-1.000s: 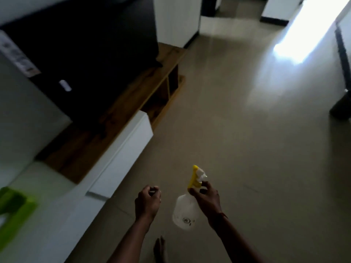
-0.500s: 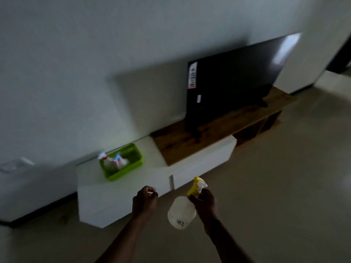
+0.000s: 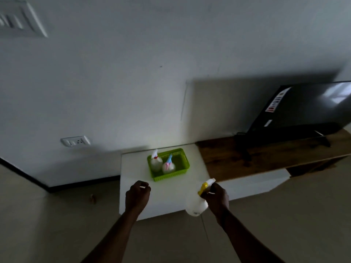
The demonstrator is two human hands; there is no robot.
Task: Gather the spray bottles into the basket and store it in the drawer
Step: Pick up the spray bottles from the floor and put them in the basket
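A: What has changed for the person?

B: The view has turned from the floor to the white cabinet point(image 3: 167, 198), which is now close in front. The green basket point(image 3: 185, 168) stands on it with two bottles inside.

A: And the hands?

B: The right hand point(image 3: 217, 199) grips a spray bottle point(image 3: 197, 205) by its yellow neck, near the basket. The left hand point(image 3: 137, 196) is clenched, seemingly empty. Probably the bottle goes in next.

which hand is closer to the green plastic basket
Left. The left hand, a closed fist, sits just below the green plastic basket; the right hand, holding the yellow-topped spray bottle, is farther right.
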